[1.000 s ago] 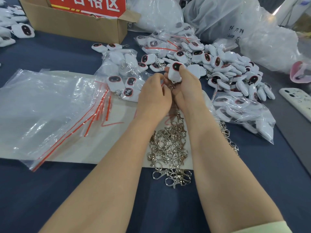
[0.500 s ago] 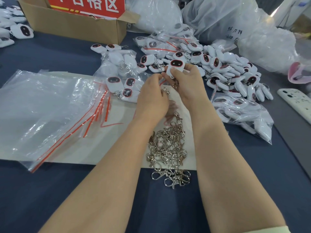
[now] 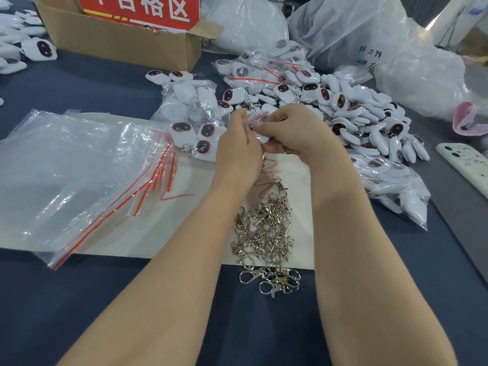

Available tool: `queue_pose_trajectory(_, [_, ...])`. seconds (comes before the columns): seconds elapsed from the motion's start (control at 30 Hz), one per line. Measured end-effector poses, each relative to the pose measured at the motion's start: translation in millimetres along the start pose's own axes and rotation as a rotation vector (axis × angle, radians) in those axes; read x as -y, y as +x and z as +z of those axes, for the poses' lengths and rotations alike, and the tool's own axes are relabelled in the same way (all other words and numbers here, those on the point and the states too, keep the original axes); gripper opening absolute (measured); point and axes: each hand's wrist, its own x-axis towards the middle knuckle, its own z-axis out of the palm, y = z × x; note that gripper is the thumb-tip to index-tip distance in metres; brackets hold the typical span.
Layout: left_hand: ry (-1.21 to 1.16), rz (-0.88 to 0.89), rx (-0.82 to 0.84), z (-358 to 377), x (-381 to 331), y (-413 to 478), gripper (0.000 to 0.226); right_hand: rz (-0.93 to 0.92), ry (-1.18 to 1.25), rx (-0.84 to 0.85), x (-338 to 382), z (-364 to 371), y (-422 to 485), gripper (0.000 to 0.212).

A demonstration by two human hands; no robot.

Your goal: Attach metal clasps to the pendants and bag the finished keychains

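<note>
**Bagging station, both hands on one keychain**

Standing by the table here. The person's left hand [image 3: 237,149] and right hand [image 3: 298,130] are bunched close together just past the far edge of the cream sheet [image 3: 184,233]. The left hand's fingers are curled in, pinching a little zip bag [image 3: 255,118] with a red strip right at its mouth. The right hand is curled tight around a white pendant [image 3: 262,138], with only its pale edge peeking out between thumb and fingers. I honestly can't tell if the pendant is inside the bag or just against it. Something metal hangs below the right hand, too hidden to make out.

The pile of metal clasps [image 3: 266,233] sits on the near edge of the sheet, between the two forearms, with a few spilling onto the dark blue tablecloth [image 3: 79,299].

To the left there's a stack of empty zip bags [image 3: 79,167] on the sheet. Beyond the hands is a big heap of loose pendants [image 3: 356,114], plus a filled bag of pendants [image 3: 190,107] further left. A cardboard box [image 3: 118,40] with a red sign stands at the back, and a phone [image 3: 470,165] lies far right.
</note>
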Motion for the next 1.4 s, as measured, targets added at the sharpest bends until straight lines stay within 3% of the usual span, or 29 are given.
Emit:
queue_pose_trajectory(0.17, [0.132,0.211,-0.113,-5,-11,-5,0.046,-0.011,0.364,0.111,-1,19,-3,0.021])
queue_pose_trajectory(0.3, [0.178,0.309,-0.095,-1,-20,-12,0.046,0.025,0.184,-0.039,-1,18,0,0.025])
queue_pose_trajectory(0.37, [0.133,0.296,-0.054,0,-20,-12,0.046,0.036,0.221,-0.084,-1,20,-1,0.028])
queue_pose_trajectory(0.5, [0.092,0.280,-0.077,-1,-21,-13,0.047,0.054,0.578,0.192,-1,25,-6,0.033])
queue_pose_trajectory(0.57, [0.094,0.288,-0.100,-2,-21,-13,0.048,0.047,0.639,0.316,-4,26,-8,0.032])
queue_pose_trajectory(0.63, [0.071,0.268,-0.082,-2,-17,-11,0.048,0.000,0.543,0.319,-5,27,-7,0.031])
queue_pose_trajectory(0.73, [0.023,0.187,-0.047,0,-11,-7,0.041,-0.101,0.196,0.131,-6,25,-1,0.029])
queue_pose_trajectory(0.93, [0.127,0.073,0.018,4,1,0,0.038,-0.041,0.040,-0.203,-13,21,10,0.007])
queue_pose_trajectory(1.07, [0.195,0.114,0.043,4,1,-1,0.035,-0.014,-0.230,-0.511,-29,16,15,0.028])
queue_pose_trajectory(1.2, [0.219,0.135,0.035,4,1,-3,0.032,0.080,-0.510,-0.389,-46,22,16,0.038])
queue_pose_trajectory(1.4, [0.226,0.132,0.042,3,0,-3,0.036,0.143,-0.599,-0.357,-51,27,25,0.054])
